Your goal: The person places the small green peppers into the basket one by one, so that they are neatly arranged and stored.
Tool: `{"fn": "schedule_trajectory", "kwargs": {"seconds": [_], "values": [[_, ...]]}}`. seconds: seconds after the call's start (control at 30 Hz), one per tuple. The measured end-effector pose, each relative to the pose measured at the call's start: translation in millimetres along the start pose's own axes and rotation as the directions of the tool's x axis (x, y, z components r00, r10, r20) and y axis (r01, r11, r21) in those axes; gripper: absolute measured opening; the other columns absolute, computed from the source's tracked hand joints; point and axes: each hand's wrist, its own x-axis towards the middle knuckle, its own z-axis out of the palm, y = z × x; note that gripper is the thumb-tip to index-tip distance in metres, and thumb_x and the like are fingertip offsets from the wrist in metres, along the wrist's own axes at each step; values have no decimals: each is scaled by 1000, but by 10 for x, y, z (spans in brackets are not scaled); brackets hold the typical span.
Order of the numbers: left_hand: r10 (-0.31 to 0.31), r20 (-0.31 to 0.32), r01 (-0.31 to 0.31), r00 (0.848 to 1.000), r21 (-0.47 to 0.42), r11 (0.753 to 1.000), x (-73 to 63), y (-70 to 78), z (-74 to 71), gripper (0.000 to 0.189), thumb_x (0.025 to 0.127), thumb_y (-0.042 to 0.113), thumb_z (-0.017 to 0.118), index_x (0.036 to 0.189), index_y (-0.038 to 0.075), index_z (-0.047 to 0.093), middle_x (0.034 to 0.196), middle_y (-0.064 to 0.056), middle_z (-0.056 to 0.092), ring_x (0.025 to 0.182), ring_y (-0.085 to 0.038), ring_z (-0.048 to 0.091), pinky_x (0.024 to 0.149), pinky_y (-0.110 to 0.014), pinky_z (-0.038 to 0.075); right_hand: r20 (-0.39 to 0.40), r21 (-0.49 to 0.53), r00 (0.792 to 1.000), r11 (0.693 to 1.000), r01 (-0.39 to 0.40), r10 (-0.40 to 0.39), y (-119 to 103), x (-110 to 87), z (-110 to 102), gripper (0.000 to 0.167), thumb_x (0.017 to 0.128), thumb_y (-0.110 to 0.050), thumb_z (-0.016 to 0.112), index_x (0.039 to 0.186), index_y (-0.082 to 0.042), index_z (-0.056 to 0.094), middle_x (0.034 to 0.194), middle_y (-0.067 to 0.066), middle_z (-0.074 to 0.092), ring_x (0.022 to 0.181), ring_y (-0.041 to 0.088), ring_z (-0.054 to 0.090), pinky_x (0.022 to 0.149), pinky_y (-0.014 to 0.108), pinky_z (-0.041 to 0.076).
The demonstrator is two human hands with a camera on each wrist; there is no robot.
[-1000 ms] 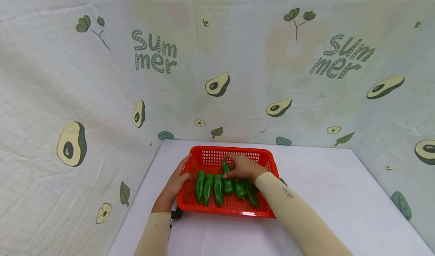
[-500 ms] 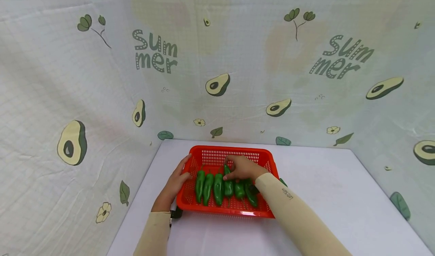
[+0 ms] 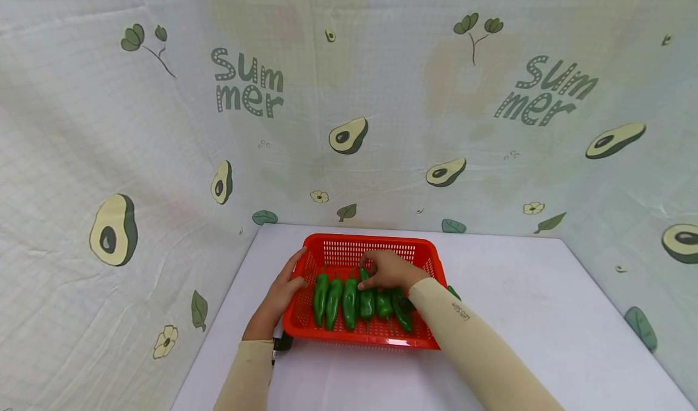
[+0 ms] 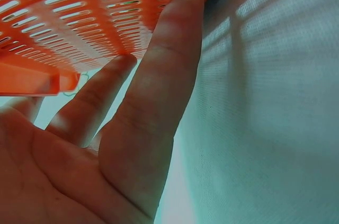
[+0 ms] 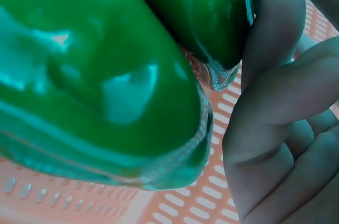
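Note:
A red slotted plastic basket [image 3: 376, 340] stands on the white table, with several glossy green peppers lying side by side in it. My right hand [image 3: 389, 270] reaches inside, its thumb and index finger pinching the far end of a green pepper [image 3: 368, 308] near the middle of the row. To the left of that one lies another green pepper [image 3: 349, 305]. In the right wrist view, large pepper bodies fill the left half beside my curled fingers [image 5: 265, 118]. My left hand [image 3: 280, 290] rests along the basket's left side; the left wrist view has its straight fingers [image 4: 153, 86] against the slotted outer wall.
Part of a green pepper [image 3: 454, 292] shows just outside the basket's right wall, next to my right sleeve. A small black object [image 3: 283, 342] lies by my left wrist near the basket's front left corner. Avocado-printed cloth [image 3: 403, 96] hangs behind and at both sides.
The pinched pepper has slid slightly toward the front of the basket, and the peppers to its right have shifted a little left. My left hand stays in place on the basket.

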Motion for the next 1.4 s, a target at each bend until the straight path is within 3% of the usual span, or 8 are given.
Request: {"fn": "schedule_trajectory", "kwargs": {"seconds": [0.3,0.6,0.93,1.1,1.4], "values": [[14,4,-14,1000,12,1000,17,-23,-4,82,88,10,53,162,44,39,167,-3,34,135,-39,49,102,-53,53,-6,-5,1000,1000,-8,8,25,1,3,46,84,-34,90,121,-13,71,85,1,70,63,17,69,66,34,59],[-4,-2,4,1000,9,1000,-10,0,3,81,88,11,54,160,48,40,166,1,36,136,-37,49,101,-53,53,-12,7,1000,1000,-10,10,23,-26,6,46,84,-34,90,120,-12,71,85,-1,70,62,18,69,65,35,59],[-5,-3,5,1000,13,1000,0,-5,4,81,89,11,54,160,48,40,166,1,35,136,-37,49,102,-53,52,-9,-7,999,999,-48,48,-33,-58,-23,43,85,-32,89,118,-12,72,86,3,71,62,20,70,67,36,58],[4,4,-5,1000,14,1000,-10,0,2,81,89,11,54,161,45,39,167,-3,34,137,-38,48,103,-52,53,4,-23,998,998,-63,64,-77,-86,-53,46,86,-33,89,122,-11,71,87,5,72,64,21,71,67,36,58],[14,5,-14,1000,3,1000,-2,-1,-6,81,88,11,55,163,40,39,165,-8,38,132,-40,52,100,-52,54,-7,-63,994,992,-106,106,-140,-133,-168,55,86,-37,88,132,-15,68,94,-3,71,75,17,70,72,34,60]]}}
